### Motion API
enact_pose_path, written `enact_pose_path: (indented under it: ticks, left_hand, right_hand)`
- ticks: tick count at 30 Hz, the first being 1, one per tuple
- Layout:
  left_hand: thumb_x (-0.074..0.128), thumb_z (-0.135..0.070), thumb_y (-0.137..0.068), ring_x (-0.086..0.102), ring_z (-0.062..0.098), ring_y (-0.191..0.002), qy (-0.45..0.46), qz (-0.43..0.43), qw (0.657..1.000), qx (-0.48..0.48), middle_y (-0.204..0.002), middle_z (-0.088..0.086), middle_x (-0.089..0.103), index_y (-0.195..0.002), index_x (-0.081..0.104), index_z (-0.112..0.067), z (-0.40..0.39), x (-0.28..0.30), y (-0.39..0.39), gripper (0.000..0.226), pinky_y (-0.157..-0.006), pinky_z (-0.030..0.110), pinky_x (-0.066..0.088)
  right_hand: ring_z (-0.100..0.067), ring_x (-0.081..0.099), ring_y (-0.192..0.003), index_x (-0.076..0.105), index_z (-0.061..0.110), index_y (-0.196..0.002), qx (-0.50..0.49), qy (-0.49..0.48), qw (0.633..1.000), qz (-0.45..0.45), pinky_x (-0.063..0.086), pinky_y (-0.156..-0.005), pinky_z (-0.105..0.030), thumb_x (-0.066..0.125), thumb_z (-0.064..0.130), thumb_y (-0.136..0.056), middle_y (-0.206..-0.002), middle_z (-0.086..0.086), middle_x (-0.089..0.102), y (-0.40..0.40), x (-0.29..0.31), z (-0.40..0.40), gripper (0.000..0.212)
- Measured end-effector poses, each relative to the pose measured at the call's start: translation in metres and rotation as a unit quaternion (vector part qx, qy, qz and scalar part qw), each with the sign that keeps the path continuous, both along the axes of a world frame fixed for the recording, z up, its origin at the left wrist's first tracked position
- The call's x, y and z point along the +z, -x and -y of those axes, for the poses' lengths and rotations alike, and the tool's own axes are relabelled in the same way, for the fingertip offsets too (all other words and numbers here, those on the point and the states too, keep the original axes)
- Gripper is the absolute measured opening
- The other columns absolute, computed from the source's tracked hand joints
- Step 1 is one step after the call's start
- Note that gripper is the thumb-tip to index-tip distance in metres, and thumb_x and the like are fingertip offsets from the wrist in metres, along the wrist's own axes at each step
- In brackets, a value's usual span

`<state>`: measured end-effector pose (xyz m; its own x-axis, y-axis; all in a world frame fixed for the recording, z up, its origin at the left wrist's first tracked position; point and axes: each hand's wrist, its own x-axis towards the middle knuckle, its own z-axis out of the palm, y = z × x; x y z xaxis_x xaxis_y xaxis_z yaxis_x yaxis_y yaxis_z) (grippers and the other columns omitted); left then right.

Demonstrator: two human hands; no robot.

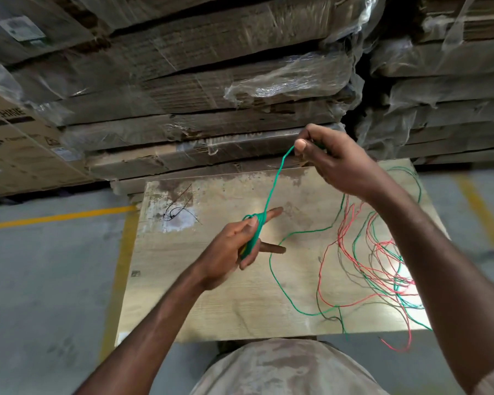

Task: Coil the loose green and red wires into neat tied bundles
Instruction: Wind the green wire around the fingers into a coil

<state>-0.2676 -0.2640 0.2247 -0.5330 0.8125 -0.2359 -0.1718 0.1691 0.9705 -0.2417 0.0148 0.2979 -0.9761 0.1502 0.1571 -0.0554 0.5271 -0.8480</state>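
Observation:
A green wire [274, 182] runs taut between my two hands above a worn wooden board [211, 295]. My left hand [234, 248] has several turns of it looped around the spread index and little fingers, with the thumb pressed on the turns. My right hand [334, 163], raised at the board's far edge, pinches the wire between thumb and fingers. The rest of the green wire [277, 277] trails in a wide curve across the board. A loose tangle of red wires [345, 252] and green wires lies on the board's right half, partly hidden under my right forearm.
Plastic-wrapped stacks of flat cardboard [211, 89] rise right behind the board. A short thin black wire [177, 210] lies at the board's far left. The grey floor around has yellow painted lines [60, 216]. Some wire ends hang over the board's near right edge.

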Motion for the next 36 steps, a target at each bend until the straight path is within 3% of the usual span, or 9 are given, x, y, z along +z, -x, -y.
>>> enact_pose_path:
  ticks: [2, 4, 9, 16, 20, 25, 28, 30, 36]
  left_hand:
    - [0.031, -0.040, -0.116, 0.072, 0.050, -0.120, -0.030, 0.014, 0.999, 0.010, -0.048, 0.006, 0.034, -0.156, 0.055, -0.029, 0.002, 0.007, -0.009, 0.048, -0.112, 0.039, 0.048]
    - [0.035, -0.046, -0.113, 0.068, 0.047, -0.129, -0.061, 0.004, 0.998, 0.013, -0.048, 0.006, 0.037, -0.156, 0.056, -0.032, 0.004, 0.018, -0.014, 0.050, -0.122, 0.055, 0.036]
    - [0.031, -0.046, -0.112, 0.064, 0.050, -0.133, -0.139, 0.063, 0.986, 0.060, -0.047, 0.005, 0.040, -0.163, 0.047, -0.029, 0.005, 0.039, -0.012, 0.056, -0.123, 0.071, 0.033]
    - [0.020, -0.047, -0.116, 0.061, 0.039, -0.141, -0.244, 0.169, 0.947, 0.126, -0.046, 0.002, 0.045, -0.167, 0.038, -0.033, -0.003, 0.051, 0.009, 0.056, -0.120, 0.081, 0.027]
    - [0.017, -0.048, -0.117, 0.055, 0.036, -0.148, -0.252, 0.158, 0.939, 0.172, -0.049, 0.000, 0.045, -0.168, 0.033, -0.037, -0.009, 0.056, 0.032, 0.055, -0.118, 0.083, 0.026]
    - [0.021, -0.046, -0.118, 0.068, 0.033, -0.132, -0.200, 0.054, 0.949, 0.237, -0.054, 0.002, 0.048, -0.166, 0.038, -0.037, -0.017, 0.048, 0.056, 0.051, -0.115, 0.059, 0.039]
    - [0.026, -0.032, -0.121, 0.067, 0.026, -0.070, -0.132, -0.086, 0.955, 0.251, -0.060, 0.012, 0.057, -0.165, 0.041, -0.016, -0.017, 0.028, 0.067, 0.050, -0.118, 0.050, 0.048]
    - [0.028, -0.033, -0.120, 0.053, 0.019, -0.054, -0.067, -0.134, 0.962, 0.229, -0.073, 0.030, 0.063, -0.164, 0.043, -0.016, -0.013, 0.014, 0.072, 0.050, -0.121, 0.050, 0.048]
    - [0.030, -0.059, -0.114, 0.076, 0.039, -0.096, 0.108, -0.255, 0.946, 0.168, -0.060, 0.011, 0.062, -0.154, 0.050, -0.054, 0.004, -0.022, 0.069, 0.045, -0.104, 0.056, 0.056]
  right_hand:
    - [-0.001, 0.036, -0.061, 0.060, 0.019, -0.094, -0.008, -0.004, 1.000, 0.000, 0.033, -0.058, -0.022, 0.055, 0.035, -0.111, -0.069, 0.014, 0.044, 0.008, -0.013, -0.003, 0.024]
    - [-0.002, 0.037, -0.063, 0.062, 0.023, -0.092, -0.009, -0.007, 1.000, 0.025, 0.033, -0.059, -0.025, 0.059, 0.034, -0.111, -0.071, 0.014, 0.044, 0.012, -0.029, -0.003, 0.022]
    - [0.005, 0.052, -0.057, 0.071, 0.009, -0.098, 0.023, 0.003, 0.997, 0.080, 0.039, -0.056, -0.009, 0.062, 0.024, -0.110, -0.065, 0.025, 0.057, 0.003, -0.063, 0.016, 0.021]
    - [0.006, 0.053, -0.057, 0.079, 0.007, -0.112, 0.064, 0.066, 0.987, 0.134, 0.039, -0.057, -0.010, 0.062, 0.016, -0.110, -0.066, 0.027, 0.063, -0.021, -0.091, 0.054, 0.019]
    - [-0.002, 0.043, -0.060, 0.080, 0.026, -0.122, 0.153, 0.073, 0.970, 0.172, 0.039, -0.058, -0.016, 0.062, 0.028, -0.110, -0.067, 0.010, 0.049, -0.040, -0.092, 0.078, 0.022]
    - [-0.007, 0.033, -0.051, 0.072, 0.029, -0.137, 0.223, 0.131, 0.939, 0.229, 0.035, -0.047, -0.022, 0.056, 0.029, -0.113, -0.069, -0.005, 0.040, -0.054, -0.062, 0.082, 0.029]
    - [-0.013, 0.028, -0.055, 0.074, 0.019, -0.131, 0.250, 0.143, 0.928, 0.238, 0.030, -0.047, -0.024, 0.057, 0.027, -0.112, -0.064, 0.003, 0.033, -0.056, -0.038, 0.074, 0.026]
    - [-0.014, 0.028, -0.056, 0.075, 0.018, -0.124, 0.260, 0.140, 0.925, 0.241, 0.029, -0.047, -0.026, 0.059, 0.030, -0.111, -0.064, 0.007, 0.031, -0.056, -0.020, 0.067, 0.024]
    - [-0.011, 0.033, -0.053, 0.077, 0.013, -0.112, 0.226, 0.114, 0.951, 0.178, 0.031, -0.047, -0.027, 0.062, 0.035, -0.103, -0.065, 0.010, 0.037, -0.052, 0.032, 0.039, 0.028]
